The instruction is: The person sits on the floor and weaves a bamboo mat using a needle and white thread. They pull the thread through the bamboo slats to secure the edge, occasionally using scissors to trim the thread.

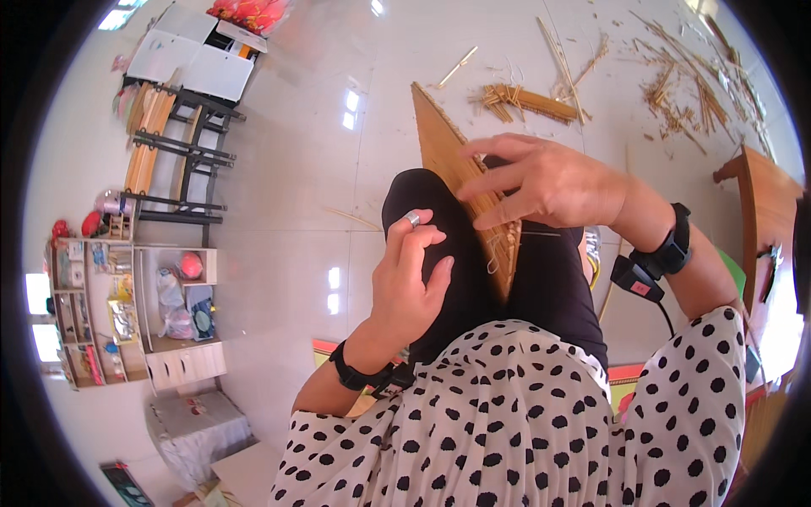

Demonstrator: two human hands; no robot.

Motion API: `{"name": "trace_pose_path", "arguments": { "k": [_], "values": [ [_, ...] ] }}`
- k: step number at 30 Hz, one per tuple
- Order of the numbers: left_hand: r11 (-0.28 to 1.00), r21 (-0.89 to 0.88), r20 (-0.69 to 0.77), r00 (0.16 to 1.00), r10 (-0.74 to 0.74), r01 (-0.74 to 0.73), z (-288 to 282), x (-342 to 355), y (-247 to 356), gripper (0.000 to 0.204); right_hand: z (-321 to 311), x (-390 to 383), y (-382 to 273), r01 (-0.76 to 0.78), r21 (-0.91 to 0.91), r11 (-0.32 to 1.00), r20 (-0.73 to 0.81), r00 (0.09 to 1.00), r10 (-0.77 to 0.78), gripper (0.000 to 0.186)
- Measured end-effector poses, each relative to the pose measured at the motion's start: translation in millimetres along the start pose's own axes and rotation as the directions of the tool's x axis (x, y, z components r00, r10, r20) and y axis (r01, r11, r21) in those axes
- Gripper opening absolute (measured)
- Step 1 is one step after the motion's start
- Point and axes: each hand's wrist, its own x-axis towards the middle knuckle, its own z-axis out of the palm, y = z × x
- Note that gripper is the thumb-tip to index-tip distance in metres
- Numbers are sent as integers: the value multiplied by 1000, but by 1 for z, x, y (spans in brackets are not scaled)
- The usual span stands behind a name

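Observation:
A long, narrow brown panel (pixel 443 152), which looks made of thin stalks with cut ends along one edge, lies tilted across my thighs. My right hand (pixel 549 182) is over its right edge, fingers stretched and apart, slightly blurred; whether the fingertips press on it I cannot tell. A loop of white thread (pixel 492 260) hangs on the panel's near part. Beside it a thin needle-like piece (pixel 541 233) shows against my dark trousers. To the left, my left hand (pixel 410 279) hovers above my thigh with loosely bent, parted fingers and nothing visible in them. One finger wears a silver band (pixel 412 218).
On the tiled floor ahead lie a bundle of short stalks (pixel 528 103) and a scattered heap of stalks (pixel 676 97). Folded black-framed furniture (pixel 190 156) and a shelf unit (pixel 110 296) stand at left. A wooden piece of furniture (pixel 760 211) is at right.

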Motion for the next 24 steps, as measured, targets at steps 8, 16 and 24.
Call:
{"name": "trace_pose_path", "arguments": {
  "k": [8,16,24],
  "values": [
    [999,32,-17,1000,-10,11,-2,-36,-5,25,2,-20,0,262,-140,955,270,938,-217,13],
    [997,74,-61,998,15,-11,4,-52,-16,20,-17,-50,37,100,-229,968,131,989,-71,19],
    [993,104,-231,971,69,-46,-30,-40,-3,20,-37,-22,46,-109,-145,983,50,992,117,24]
  ]
}}
